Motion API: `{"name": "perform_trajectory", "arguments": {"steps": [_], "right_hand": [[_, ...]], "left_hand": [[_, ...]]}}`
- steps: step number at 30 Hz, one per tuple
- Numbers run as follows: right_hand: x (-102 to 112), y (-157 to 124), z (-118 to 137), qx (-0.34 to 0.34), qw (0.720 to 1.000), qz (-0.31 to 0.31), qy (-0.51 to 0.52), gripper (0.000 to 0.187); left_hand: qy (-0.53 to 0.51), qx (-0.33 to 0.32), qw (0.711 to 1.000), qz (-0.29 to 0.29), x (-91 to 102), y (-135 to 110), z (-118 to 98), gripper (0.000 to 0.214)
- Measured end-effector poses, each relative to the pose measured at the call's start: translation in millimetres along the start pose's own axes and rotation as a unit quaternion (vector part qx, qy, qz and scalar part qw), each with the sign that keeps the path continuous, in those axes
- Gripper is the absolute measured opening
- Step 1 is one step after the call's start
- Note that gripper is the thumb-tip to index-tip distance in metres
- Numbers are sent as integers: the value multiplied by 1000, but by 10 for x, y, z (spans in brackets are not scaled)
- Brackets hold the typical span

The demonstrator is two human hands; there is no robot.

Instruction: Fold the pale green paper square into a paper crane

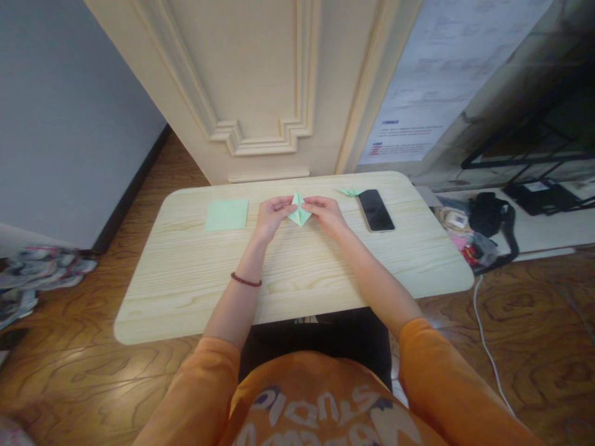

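A folded piece of light green paper (299, 210), kite-shaped, is held just above the wooden table (195, 279) near its far edge. My left hand (270, 215) pinches its left side with closed fingers. My right hand (327, 212) pinches its right side the same way. A red bead bracelet (246, 280) is on my left wrist. A flat stack of green paper squares (227, 215) lies left of my left hand. A small folded green paper figure (349, 192) rests right of my right hand.
A black phone (375, 210) lies screen-up beside the small figure. A cream panelled door (251, 87) stands right behind the table. Bags, a cable (486, 334) and clutter sit on the floor to the right; shoes (41, 269) at the left.
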State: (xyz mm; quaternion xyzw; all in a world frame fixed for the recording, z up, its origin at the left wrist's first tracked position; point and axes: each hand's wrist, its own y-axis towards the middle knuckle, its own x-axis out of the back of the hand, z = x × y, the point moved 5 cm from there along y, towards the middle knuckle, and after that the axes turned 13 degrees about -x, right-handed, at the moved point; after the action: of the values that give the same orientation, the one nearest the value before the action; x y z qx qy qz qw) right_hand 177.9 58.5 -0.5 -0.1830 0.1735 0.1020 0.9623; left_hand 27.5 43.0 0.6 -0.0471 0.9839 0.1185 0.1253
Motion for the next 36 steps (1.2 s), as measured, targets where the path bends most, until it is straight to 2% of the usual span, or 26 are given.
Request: {"name": "perform_trajectory", "arguments": {"steps": [18,25,32,36], "right_hand": [[-6,-7,4,23,1000,-10,-11,41],[-5,-16,11,41,998,-34,-25,41],[24,-10,17,73,995,-56,-40,39],[39,-7,15,73,995,-62,-42,39]], "left_hand": [[14,-3,1000,-12,-9,-18,-17,50],[28,-7,999,-29,-38,-40,-20,52],[12,71,997,-15,-69,-84,42,61],[-12,93,996,-7,-104,-102,30,63]]}}
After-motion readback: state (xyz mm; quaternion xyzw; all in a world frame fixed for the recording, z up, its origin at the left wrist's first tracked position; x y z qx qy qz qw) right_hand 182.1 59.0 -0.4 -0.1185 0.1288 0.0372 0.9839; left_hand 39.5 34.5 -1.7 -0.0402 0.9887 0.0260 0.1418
